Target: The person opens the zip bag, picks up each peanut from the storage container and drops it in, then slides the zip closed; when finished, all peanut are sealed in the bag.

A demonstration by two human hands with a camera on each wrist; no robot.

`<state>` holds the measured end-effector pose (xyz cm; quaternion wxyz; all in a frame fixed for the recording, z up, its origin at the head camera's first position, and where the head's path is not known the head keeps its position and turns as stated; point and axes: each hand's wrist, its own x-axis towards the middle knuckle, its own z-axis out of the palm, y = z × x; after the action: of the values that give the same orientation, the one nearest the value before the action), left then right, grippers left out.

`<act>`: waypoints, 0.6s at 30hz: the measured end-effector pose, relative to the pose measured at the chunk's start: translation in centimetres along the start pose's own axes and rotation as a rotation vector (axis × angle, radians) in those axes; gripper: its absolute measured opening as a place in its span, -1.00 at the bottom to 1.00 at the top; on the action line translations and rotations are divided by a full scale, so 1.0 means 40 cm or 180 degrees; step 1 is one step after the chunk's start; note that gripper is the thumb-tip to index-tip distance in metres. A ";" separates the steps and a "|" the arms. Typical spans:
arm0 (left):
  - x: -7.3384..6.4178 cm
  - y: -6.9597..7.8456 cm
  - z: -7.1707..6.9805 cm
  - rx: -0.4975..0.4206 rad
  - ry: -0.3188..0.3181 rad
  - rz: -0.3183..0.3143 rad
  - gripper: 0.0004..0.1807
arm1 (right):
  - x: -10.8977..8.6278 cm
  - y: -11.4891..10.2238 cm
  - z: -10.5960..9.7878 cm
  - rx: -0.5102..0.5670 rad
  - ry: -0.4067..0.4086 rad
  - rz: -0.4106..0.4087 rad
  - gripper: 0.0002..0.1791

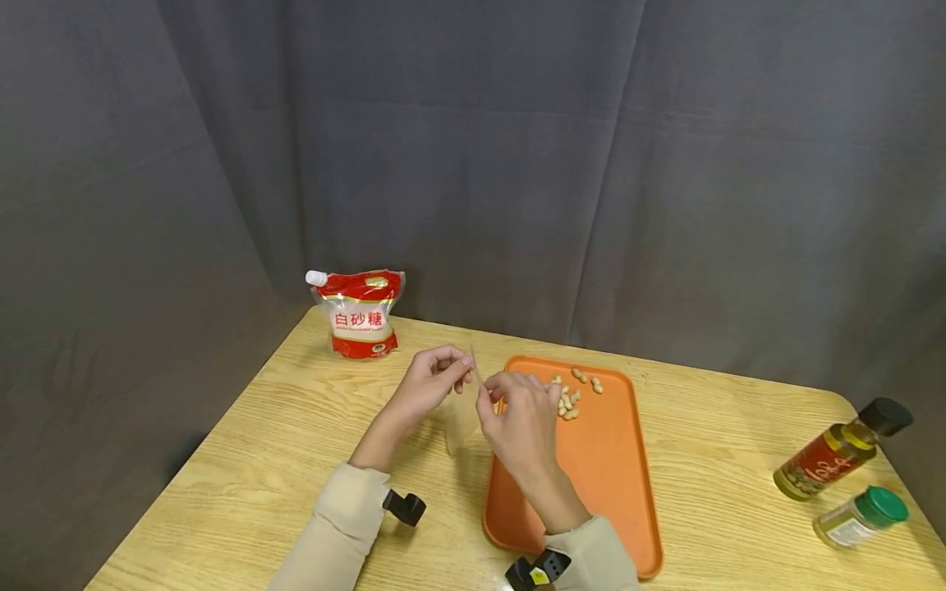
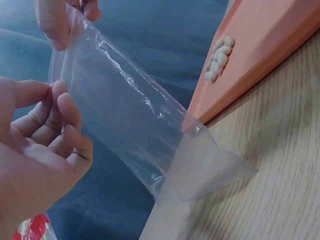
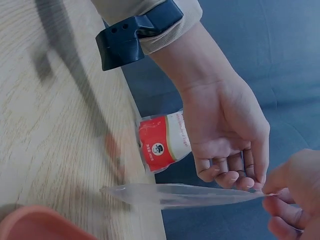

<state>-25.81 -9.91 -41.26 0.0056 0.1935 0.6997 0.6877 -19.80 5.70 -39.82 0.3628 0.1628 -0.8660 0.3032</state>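
A clear plastic zip bag [image 2: 130, 100] hangs between my two hands above the table, its lower corner close to the wood. My left hand [image 1: 431, 379] pinches the bag's top edge between thumb and index finger. At the other end of that edge, my right hand [image 1: 523, 414] pinches the bag too, and in the right wrist view it shows at the lower right. In the left wrist view the bag looks flat, with nothing inside. Beneath my right hand lies an orange tray [image 1: 606, 476], with several unshelled peanuts [image 1: 569, 402] near its far end.
A red and white bag of sugar [image 1: 360, 316] with a white cap stands at the far left of the table [image 1: 244, 460]. Toward the right edge are a dark-capped bottle [image 1: 828, 464] and a green-lidded jar [image 1: 857, 519]. A grey curtain [image 1: 458, 164] hangs behind.
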 end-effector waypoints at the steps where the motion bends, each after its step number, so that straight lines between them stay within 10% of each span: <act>1: -0.001 0.001 0.000 -0.0014 0.0006 -0.0015 -0.78 | 0.000 0.000 0.000 0.0024 -0.0005 0.0009 -0.92; 18: -0.014 0.009 -0.012 -0.0334 -0.0430 0.0148 -0.79 | 0.058 0.017 -0.024 0.1257 -0.1257 0.1279 -0.74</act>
<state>-25.33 -10.54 -41.02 0.0469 0.2550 0.6561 0.7087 -21.22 6.70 -37.88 0.0827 0.1117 -0.8588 0.4931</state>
